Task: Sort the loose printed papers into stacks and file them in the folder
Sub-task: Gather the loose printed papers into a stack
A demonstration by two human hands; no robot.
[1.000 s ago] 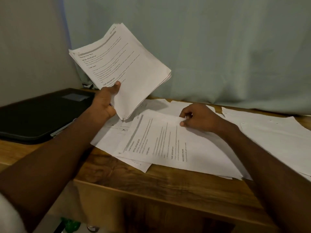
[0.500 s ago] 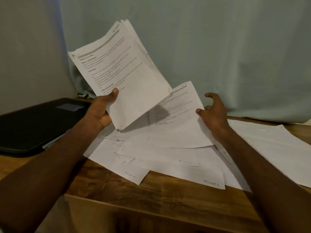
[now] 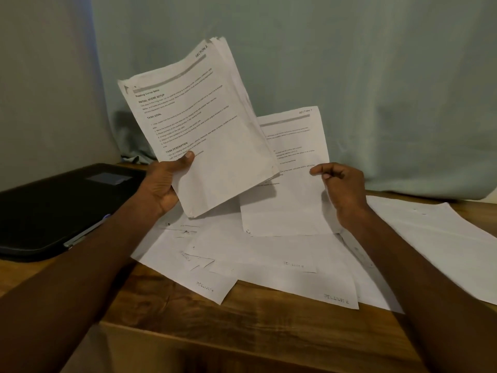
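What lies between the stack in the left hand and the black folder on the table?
In the head view, only the left hand and its wrist lie between the stack and the black folder; beyond them, curtain.

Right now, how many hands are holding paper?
2. The left hand grips the raised stack of papers; the right hand pinches a single sheet lifted beside it.

- One head-worn wide-angle view, looking forward and down onto the worktop [image 3: 269, 332] from its near edge.
- It sits close: both forearms reach in from the bottom corners.
- Beyond the worktop's far edge, a curtain [image 3: 349, 76] fills the upper frame.
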